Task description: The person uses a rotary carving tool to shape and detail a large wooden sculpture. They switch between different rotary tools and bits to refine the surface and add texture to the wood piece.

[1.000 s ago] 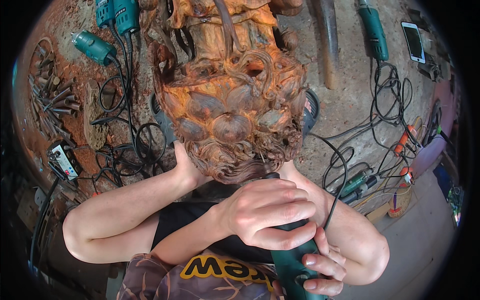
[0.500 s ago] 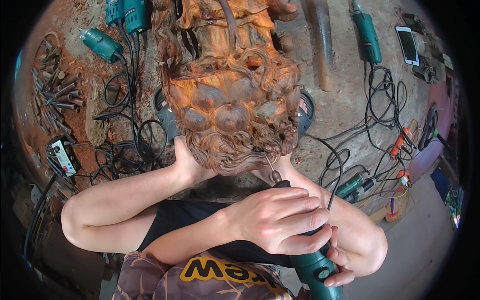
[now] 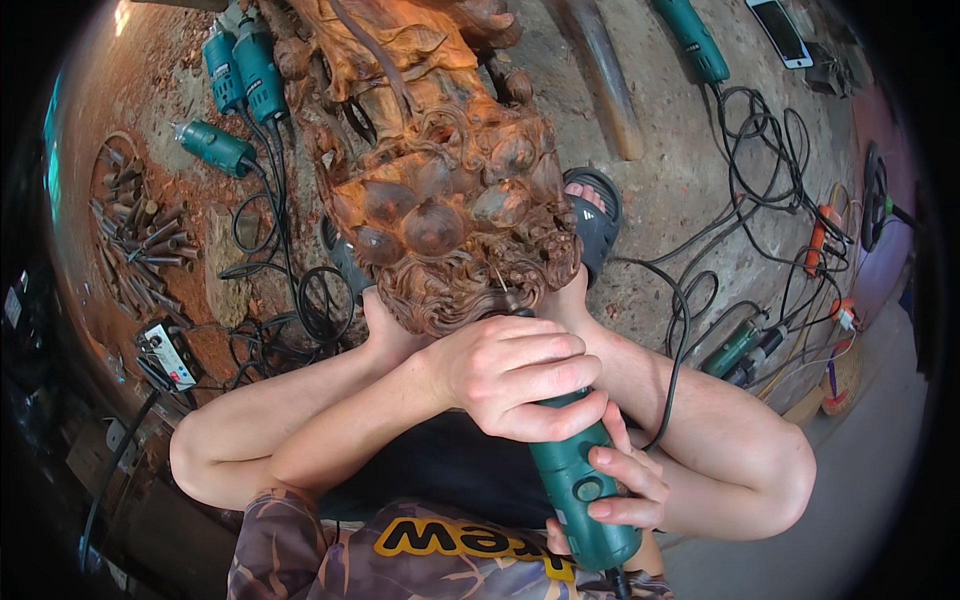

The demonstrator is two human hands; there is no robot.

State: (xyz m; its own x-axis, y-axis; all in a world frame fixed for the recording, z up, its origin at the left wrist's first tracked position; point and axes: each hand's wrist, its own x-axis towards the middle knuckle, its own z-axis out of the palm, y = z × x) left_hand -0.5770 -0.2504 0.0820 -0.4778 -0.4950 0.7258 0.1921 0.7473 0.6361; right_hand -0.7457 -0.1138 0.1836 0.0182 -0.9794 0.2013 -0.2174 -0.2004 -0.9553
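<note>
A dark green electric die grinder (image 3: 578, 470) slants up from my lap toward a carved brown-orange wood piece (image 3: 432, 228). My left hand (image 3: 520, 380) wraps around its front end from above, fingers closed. Lower down, my right hand (image 3: 630, 490) grips the grinder body from the right side, its palm hidden behind the tool. Past my left knuckles, the thin bit (image 3: 502, 281) reaches the wavy grooves at the carving's near end; whether it touches the wood I cannot tell. Rounded bosses and swirling lines cover the carving, which stands between my feet.
More green grinders (image 3: 215, 147) lie at the far left with tangled black cords (image 3: 320, 300). Thin wooden sticks (image 3: 145, 235) are heaped at left, near a small control box (image 3: 168, 355). Another grinder (image 3: 693, 38), a phone (image 3: 780, 32) and cords (image 3: 760, 150) are at right.
Both hands and the grinder have moved up and left, closer to the carving. The bit has gone from the carving's near edge farther onto its grooved surface. The whole view has shifted.
</note>
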